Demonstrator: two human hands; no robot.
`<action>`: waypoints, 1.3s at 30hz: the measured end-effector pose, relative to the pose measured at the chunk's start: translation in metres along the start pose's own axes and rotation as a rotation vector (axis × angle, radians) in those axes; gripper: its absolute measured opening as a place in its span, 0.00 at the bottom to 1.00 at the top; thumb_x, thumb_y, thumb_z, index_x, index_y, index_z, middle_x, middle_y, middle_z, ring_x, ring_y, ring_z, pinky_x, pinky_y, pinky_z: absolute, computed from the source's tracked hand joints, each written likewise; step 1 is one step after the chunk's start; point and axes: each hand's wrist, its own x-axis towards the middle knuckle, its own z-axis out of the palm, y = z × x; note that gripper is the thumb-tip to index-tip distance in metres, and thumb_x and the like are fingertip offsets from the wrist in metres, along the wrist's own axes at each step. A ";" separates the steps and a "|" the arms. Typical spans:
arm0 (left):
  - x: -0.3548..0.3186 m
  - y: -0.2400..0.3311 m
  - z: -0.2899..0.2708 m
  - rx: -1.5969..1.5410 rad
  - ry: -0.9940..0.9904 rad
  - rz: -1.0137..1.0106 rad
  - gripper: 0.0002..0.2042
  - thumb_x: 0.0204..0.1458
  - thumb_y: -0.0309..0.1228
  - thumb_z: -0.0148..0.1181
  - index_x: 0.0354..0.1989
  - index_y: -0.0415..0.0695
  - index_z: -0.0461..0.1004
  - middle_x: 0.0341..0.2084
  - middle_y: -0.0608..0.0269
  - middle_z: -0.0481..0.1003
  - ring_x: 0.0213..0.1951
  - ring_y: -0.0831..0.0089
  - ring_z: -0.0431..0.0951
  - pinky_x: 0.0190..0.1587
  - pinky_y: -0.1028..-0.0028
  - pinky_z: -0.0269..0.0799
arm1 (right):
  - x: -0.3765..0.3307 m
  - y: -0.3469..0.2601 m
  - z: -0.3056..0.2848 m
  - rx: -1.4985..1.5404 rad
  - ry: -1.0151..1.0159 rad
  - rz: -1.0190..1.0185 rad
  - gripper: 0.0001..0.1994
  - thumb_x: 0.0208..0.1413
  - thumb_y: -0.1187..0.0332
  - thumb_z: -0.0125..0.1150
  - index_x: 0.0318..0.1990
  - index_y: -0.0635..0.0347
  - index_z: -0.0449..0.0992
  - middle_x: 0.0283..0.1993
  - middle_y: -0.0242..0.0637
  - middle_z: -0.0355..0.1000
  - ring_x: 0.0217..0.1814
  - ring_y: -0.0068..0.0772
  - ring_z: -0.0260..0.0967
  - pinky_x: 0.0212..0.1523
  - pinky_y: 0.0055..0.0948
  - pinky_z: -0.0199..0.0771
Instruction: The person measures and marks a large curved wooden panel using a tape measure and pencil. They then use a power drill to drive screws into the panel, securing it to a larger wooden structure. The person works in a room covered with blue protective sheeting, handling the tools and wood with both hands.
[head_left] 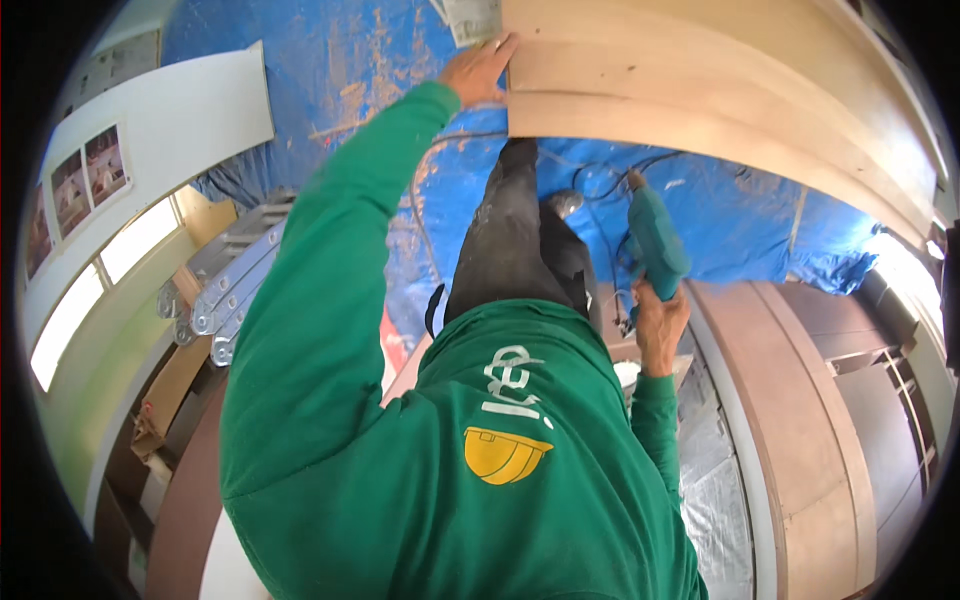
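Observation:
My left hand (478,70) reaches up in a green sleeve and presses flat against the left edge of a pale plywood panel (700,90) that curves across the top of the view. My right hand (660,325) hangs lower at my side and grips the handle of a teal power tool (655,240), its cable trailing up over the blue tarpaulin. My green sweatshirt and dark trousers fill the middle of the picture.
A blue tarpaulin (740,215) covers the floor below. A folded metal ladder (225,290) lies at the left near a white wall and a window (95,290). Brown wooden cabinet panels (810,420) stand at the right, with plastic sheeting (715,500) beside them.

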 end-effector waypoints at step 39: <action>0.027 -0.049 0.027 -0.050 -0.046 0.264 0.59 0.42 0.50 0.80 0.75 0.24 0.53 0.72 0.22 0.58 0.74 0.33 0.60 0.78 0.52 0.59 | -0.083 0.068 0.013 -0.129 0.051 0.132 0.19 0.56 0.61 0.69 0.47 0.68 0.83 0.36 0.40 0.81 0.37 0.30 0.75 0.44 0.34 0.75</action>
